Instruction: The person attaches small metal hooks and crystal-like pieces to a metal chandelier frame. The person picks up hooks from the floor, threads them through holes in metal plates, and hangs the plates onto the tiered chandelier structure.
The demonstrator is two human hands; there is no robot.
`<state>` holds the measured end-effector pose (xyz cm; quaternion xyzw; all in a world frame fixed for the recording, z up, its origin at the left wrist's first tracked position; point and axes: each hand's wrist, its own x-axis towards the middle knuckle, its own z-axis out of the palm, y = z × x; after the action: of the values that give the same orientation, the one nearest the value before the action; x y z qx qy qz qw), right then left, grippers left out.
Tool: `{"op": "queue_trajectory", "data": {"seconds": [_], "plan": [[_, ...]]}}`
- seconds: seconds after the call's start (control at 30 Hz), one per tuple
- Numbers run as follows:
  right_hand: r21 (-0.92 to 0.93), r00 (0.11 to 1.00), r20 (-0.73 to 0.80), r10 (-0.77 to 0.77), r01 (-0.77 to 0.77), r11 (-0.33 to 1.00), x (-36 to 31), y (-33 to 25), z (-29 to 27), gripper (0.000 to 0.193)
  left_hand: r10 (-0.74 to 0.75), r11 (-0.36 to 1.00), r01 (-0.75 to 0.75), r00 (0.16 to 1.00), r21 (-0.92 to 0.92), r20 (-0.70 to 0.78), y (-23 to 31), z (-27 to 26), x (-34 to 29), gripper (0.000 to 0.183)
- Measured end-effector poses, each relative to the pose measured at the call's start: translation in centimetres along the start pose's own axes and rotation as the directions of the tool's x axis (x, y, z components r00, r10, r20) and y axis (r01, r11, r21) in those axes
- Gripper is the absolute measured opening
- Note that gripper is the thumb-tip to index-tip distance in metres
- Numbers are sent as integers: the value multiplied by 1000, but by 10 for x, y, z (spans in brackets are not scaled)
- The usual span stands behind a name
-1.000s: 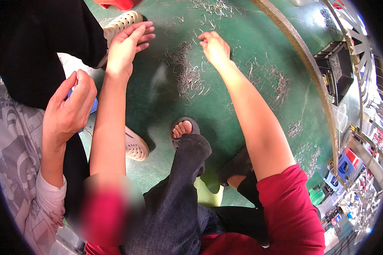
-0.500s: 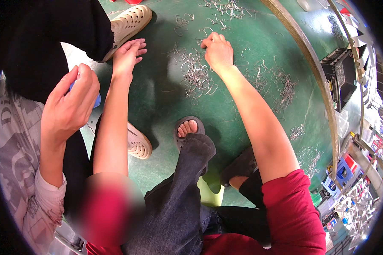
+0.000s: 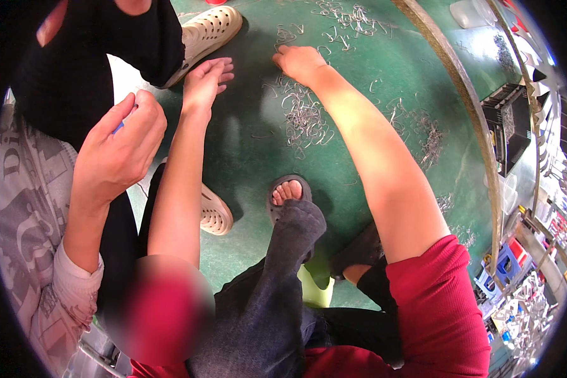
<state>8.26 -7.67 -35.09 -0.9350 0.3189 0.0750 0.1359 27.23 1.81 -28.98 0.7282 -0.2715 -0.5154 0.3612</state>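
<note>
My right hand reaches down to the green floor, fingers bent and drawn together. Its fingertips are beside a few bent wire hooks; whatever they pinch is hidden. Just below that hand lies a tangled pile of thin silver metal hooks. My left hand hangs farther left, palm partly turned up and fingers loosely spread, with nothing visible in it. It is close to a co-worker's cream clog.
A co-worker sits at my left; their hand is near a small blue object. More hooks are scattered at the far side, others to the right. A curved metal bar and a black crate stand at right. My sandalled foot is below the pile.
My right hand has moved left across the floor, to the hooks beyond the pile. My left hand keeps nearly the same pose. The whole view has shifted slightly.
</note>
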Motion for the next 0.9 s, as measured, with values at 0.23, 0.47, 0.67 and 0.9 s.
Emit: {"op": "queue_trajectory", "data": {"seconds": [0.23, 0.47, 0.67, 0.9], "plan": [[52, 991, -49, 123, -121, 991, -46, 4, 13, 13, 5, 1000, -5, 999, 3, 43, -1, 6, -3, 26], [825, 814, 99, 572, -388, 411, -77, -3, 10, 18, 19, 999, -22, 997, 29, 81, 1, 15, -5, 26], [941, 782, 279, 558, -105, -323, -105, -16, 4, 23, 54, 999, -52, 992, -14, 118, 2, 32, -19, 23], [898, 776, 146, 613, 156, -411, -148, -33, -38, 17, 353, 912, -384, 915, 148, 198, 32, 80, -58, 21]]}}
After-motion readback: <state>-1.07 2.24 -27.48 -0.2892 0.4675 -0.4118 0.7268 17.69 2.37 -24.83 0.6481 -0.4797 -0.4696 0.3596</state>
